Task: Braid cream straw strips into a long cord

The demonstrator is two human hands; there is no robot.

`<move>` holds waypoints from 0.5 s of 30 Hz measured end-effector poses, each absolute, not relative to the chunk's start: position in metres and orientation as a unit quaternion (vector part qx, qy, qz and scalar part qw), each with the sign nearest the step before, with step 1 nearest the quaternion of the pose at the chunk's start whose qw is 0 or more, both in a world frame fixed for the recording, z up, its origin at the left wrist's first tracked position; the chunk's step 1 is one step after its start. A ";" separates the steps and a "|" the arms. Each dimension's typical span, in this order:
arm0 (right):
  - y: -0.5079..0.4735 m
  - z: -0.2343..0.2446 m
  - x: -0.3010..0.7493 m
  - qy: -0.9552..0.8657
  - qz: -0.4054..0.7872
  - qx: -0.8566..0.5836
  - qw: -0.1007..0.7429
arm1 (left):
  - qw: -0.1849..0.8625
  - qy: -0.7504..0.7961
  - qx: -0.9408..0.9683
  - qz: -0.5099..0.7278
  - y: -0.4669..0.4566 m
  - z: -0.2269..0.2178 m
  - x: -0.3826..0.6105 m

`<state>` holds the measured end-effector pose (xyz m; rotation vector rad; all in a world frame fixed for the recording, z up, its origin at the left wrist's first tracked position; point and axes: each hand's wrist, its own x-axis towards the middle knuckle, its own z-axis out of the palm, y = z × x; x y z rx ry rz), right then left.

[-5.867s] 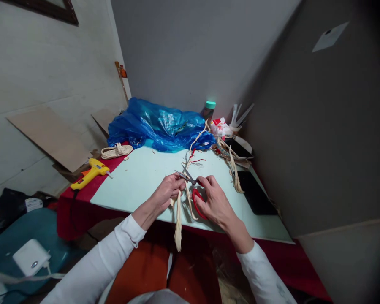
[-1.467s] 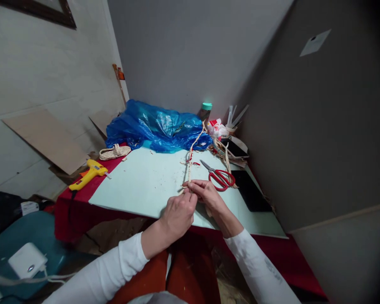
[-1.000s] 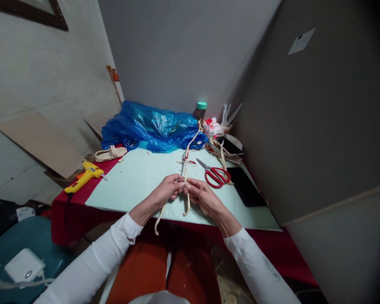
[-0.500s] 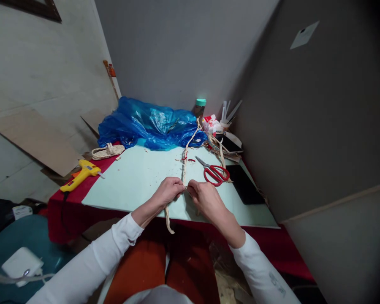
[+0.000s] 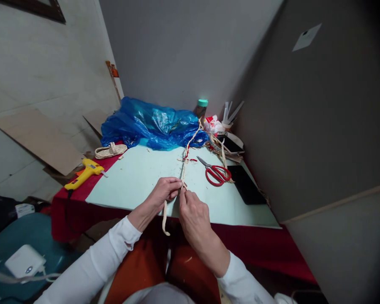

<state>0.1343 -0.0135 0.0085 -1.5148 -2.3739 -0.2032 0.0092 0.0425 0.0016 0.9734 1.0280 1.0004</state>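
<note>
A pale braided cord (image 5: 184, 167) runs from the back of the table toward me, and its near end is between my hands. My left hand (image 5: 166, 190) pinches the cord's end at the braid, with one loose strand (image 5: 165, 219) hanging below it past the table edge. My right hand (image 5: 193, 211) is closed on the strands just below and to the right, thumb and finger together. The two hands nearly touch. Bits of red thread (image 5: 186, 157) lie at the cord. To the right of the cord rest red-handled scissors (image 5: 217, 174), blades pointing away.
A yellow glue gun (image 5: 85, 173) and a small woven shoe (image 5: 110, 150) lie at the left on the red cloth (image 5: 61, 215). Behind is a blue plastic bag (image 5: 152, 122) near a green-capped bottle (image 5: 202, 109). A black tablet-like slab (image 5: 245, 185) lies at right.
My right hand has moved left and down, turning more upright below the braid. My left hand stays at about the same place, still pinching. The view has shifted slightly.
</note>
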 end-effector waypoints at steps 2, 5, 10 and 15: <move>-0.011 0.014 0.143 -0.846 -0.020 -0.502 0.176 | 0.652 0.451 0.427 0.435 0.042 0.003 0.008; 0.004 0.026 0.161 -0.820 0.074 -0.504 0.262 | 0.658 0.439 0.432 0.434 0.042 0.001 0.009; 0.039 0.023 0.169 -0.757 0.318 -0.484 0.304 | 0.632 0.459 0.445 0.438 0.040 -0.003 0.013; 0.052 0.000 0.162 -0.730 0.403 -0.446 0.324 | 0.557 0.494 0.520 0.418 0.038 -0.005 0.010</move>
